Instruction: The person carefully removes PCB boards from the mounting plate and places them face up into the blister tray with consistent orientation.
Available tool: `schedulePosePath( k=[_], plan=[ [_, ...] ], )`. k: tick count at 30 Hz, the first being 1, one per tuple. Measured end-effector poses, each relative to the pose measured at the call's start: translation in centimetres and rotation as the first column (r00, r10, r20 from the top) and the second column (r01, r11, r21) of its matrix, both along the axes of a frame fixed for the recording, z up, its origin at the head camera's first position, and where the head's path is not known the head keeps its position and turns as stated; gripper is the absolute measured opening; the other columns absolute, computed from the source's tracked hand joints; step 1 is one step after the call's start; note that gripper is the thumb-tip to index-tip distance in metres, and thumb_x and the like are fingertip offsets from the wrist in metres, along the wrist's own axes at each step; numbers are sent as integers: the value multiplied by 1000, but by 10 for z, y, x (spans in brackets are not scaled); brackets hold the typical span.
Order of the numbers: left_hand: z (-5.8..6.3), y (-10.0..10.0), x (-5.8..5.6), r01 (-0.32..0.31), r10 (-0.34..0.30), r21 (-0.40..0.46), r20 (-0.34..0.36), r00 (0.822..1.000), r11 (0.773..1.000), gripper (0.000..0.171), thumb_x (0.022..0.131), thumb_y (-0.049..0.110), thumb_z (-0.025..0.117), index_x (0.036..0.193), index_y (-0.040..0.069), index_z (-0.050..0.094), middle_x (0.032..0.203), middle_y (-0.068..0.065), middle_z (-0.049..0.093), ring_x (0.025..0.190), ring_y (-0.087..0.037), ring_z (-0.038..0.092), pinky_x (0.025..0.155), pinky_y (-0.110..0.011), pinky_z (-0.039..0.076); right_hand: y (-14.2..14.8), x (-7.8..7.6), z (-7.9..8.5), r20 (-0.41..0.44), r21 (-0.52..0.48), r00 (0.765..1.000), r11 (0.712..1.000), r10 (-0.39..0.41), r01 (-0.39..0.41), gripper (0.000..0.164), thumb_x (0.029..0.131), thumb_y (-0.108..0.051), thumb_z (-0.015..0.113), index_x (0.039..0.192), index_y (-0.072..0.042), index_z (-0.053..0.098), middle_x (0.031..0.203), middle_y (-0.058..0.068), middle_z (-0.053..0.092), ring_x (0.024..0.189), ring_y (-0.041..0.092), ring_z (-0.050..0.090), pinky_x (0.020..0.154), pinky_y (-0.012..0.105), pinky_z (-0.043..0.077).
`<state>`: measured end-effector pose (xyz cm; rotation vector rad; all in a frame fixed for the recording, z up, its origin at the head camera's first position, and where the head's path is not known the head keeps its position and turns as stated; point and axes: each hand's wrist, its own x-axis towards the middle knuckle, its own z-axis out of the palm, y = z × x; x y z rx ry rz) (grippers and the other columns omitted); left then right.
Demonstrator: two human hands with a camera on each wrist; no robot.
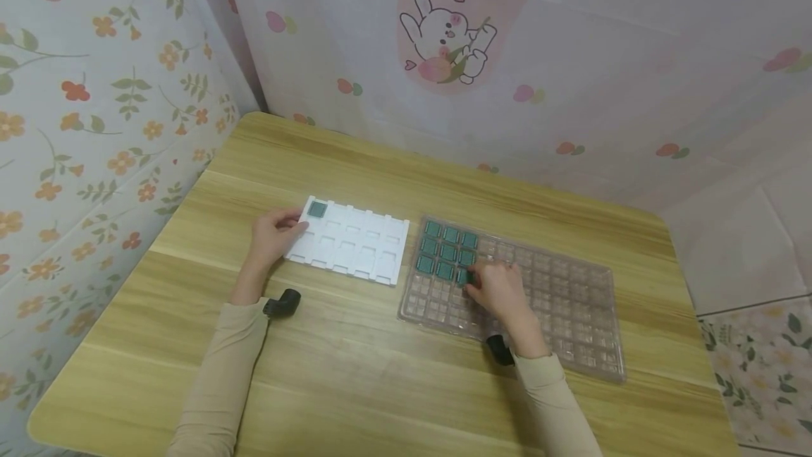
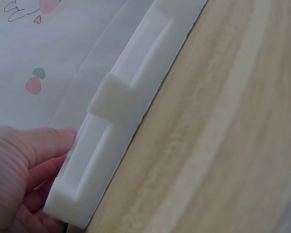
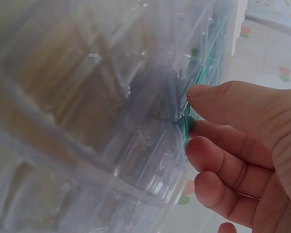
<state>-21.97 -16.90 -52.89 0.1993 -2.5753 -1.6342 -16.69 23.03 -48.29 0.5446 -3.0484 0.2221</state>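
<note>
My left hand (image 1: 274, 235) grips the left end of a white plastic tray (image 1: 339, 240), thumb on its upper side and other fingers curled at its edge. One green square chip (image 1: 317, 210) lies in that tray's far-left pocket. To the right is a clear plastic tray (image 1: 539, 302) of small pockets, with several green chips (image 1: 447, 252) in its left part. Over it, my right hand (image 1: 501, 291) pinches the nearest chip of the third column (image 1: 464, 276) between thumb and fingers. In the right wrist view, the chip's green edge (image 3: 188, 114) shows at the thumb tip.
Both trays lie on a wood-grain table (image 1: 355, 372), a narrow gap between them. Black wrist cameras (image 1: 283, 303) stick out beside the sleeves. A floral curtain (image 1: 108, 125) hangs at the left, and another cloth with a cartoon rabbit (image 1: 444, 41) hangs behind the table.
</note>
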Motion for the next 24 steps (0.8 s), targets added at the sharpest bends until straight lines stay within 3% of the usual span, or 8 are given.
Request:
schedulePosePath(
  k=[18, 24],
  plan=[
    [-3, -2, -2, 4, -4, 9, -13, 1000, 1000, 32, 84, 4, 67, 113, -8, 62, 97, -24, 62, 87, -28, 58, 66, -10, 43, -3, -2, 1, -5, -8, 1000, 1000, -19, 19, 28, 71, -17, 82, 94, -4, 72, 62, -3, 60, 54, 12, 47, 60, 34, 31],
    [-3, -2, -2, 5, -5, 16, 1, 1000, 1000, 33, 84, 4, 67, 114, -8, 61, 98, -24, 61, 88, -29, 58, 67, -10, 43, -10, -6, 6, 17, -11, 1000, 1000, -10, 10, 27, 74, -18, 80, 95, -4, 71, 66, 1, 65, 58, 16, 57, 70, 44, 41]
  ],
)
